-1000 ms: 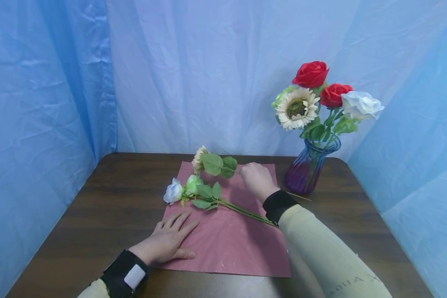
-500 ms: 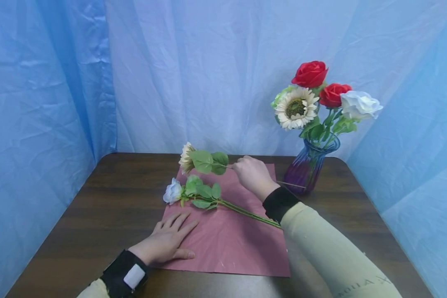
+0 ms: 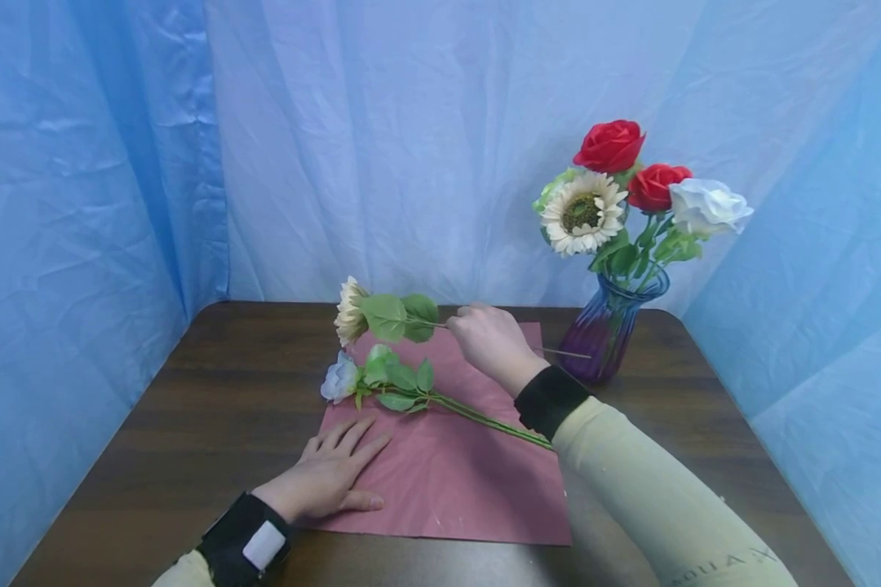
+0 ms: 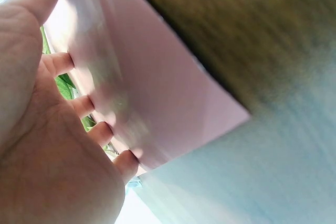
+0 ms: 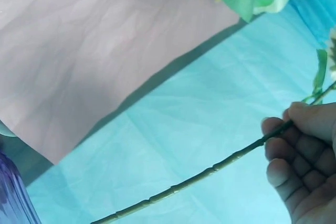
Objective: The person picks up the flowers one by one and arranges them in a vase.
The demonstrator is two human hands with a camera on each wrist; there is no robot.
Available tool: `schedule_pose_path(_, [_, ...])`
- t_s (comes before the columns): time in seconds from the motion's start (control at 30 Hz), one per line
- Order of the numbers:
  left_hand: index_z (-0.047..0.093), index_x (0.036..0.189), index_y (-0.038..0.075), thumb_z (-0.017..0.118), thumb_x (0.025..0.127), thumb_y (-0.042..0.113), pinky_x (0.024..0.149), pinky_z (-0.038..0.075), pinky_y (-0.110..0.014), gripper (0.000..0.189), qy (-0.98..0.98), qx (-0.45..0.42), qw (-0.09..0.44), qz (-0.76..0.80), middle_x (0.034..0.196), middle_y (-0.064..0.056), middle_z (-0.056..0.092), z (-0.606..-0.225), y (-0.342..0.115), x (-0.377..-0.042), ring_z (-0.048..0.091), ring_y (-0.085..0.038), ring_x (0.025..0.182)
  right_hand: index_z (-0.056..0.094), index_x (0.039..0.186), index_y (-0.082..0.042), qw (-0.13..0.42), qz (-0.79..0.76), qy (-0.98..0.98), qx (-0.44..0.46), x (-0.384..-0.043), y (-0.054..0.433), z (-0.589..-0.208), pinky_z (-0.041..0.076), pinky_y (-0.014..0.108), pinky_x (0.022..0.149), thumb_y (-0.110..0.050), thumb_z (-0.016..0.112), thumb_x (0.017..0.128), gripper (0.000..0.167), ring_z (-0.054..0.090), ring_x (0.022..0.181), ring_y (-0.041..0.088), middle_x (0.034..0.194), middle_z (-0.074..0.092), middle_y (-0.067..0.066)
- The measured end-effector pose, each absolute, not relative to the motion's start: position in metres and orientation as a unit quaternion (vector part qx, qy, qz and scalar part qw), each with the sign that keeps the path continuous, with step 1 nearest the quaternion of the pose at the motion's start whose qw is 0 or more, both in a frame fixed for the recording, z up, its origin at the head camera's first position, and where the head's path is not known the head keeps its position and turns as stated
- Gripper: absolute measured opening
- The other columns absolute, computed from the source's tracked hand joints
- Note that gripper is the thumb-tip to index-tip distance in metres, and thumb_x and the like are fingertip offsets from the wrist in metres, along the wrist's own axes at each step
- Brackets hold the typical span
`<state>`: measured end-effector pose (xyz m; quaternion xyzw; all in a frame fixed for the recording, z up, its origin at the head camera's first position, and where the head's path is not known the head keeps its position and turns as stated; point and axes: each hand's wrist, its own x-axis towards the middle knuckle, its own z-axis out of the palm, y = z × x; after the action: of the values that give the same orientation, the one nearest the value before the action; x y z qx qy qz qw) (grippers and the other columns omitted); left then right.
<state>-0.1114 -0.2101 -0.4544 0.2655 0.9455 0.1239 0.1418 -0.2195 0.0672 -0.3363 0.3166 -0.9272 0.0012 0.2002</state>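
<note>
My right hand pinches the stem of a cream sunflower above the far part of a pink wrapping sheet. In the right wrist view the thumb and fingers close on the thin green stem, whose lower end runs toward the vase. The sunflower's head points left, with two broad leaves behind it. On the sheet lie a white rose and a pale green flower, their stems side by side. With fingers spread, my left hand rests on the sheet's near left part.
A blue and purple glass vase stands at the back right of the dark wooden table. It holds red roses, a sunflower, a white rose and greenery. Blue curtains hang behind and at both sides.
My right hand has moved a little left and away, carrying the sunflower further left so its head now sits at the sheet's far left edge. The left hand has stayed in place.
</note>
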Motion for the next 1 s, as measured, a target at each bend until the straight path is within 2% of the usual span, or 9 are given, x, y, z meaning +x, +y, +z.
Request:
schedule_pose_path(0.23, [0.036, 0.159, 0.022, 0.057, 0.087, 0.076, 0.105, 0.029, -0.073, 0.093, 0.946, 0.271, 0.121, 0.128, 0.168, -0.016, 0.019, -0.464, -0.214, -0.112, 0.020, -0.046, 0.150, 0.076, 0.090, -0.011, 0.232, -0.015, -0.905, 0.355, -0.212, 0.063, -0.326, 0.054, 0.034, 0.062, 0.006, 0.065, 0.093, 0.020, 0.061, 0.074, 0.021, 0.080, 0.067, 0.003])
schedule_pose_path(0.43, [0.037, 0.159, 0.020, 0.059, 0.087, 0.075, 0.103, 0.032, -0.073, 0.093, 0.947, 0.273, 0.107, 0.127, 0.168, -0.016, 0.019, -0.467, -0.215, -0.112, 0.022, -0.047, 0.149, 0.075, 0.090, -0.010, 0.262, -0.035, -0.882, 0.390, -0.207, 0.059, -0.316, 0.055, 0.032, 0.066, 0.009, 0.066, 0.090, 0.021, 0.062, 0.077, 0.021, 0.084, 0.069, 0.003])
schedule_pose_path(0.6, [0.037, 0.159, 0.021, 0.060, 0.088, 0.073, 0.102, 0.033, -0.074, 0.091, 0.948, 0.273, 0.103, 0.125, 0.168, -0.016, 0.020, -0.472, -0.216, -0.113, 0.022, -0.047, 0.149, 0.075, 0.090, -0.010, 0.296, -0.065, -0.861, 0.409, -0.203, 0.057, -0.308, 0.053, 0.030, 0.063, 0.007, 0.068, 0.090, 0.018, 0.061, 0.076, 0.019, 0.083, 0.069, 0.002])
schedule_pose_path(1.0, [0.033, 0.161, 0.023, 0.059, 0.088, 0.074, 0.103, 0.032, -0.075, 0.093, 0.946, 0.271, 0.118, 0.130, 0.169, -0.015, 0.017, -0.470, -0.216, -0.114, 0.019, -0.047, 0.150, 0.079, 0.094, -0.007, 0.360, -0.096, -0.821, 0.433, -0.199, 0.060, -0.281, 0.054, 0.027, 0.065, 0.002, 0.073, 0.088, 0.013, 0.063, 0.078, 0.018, 0.085, 0.072, 0.003])
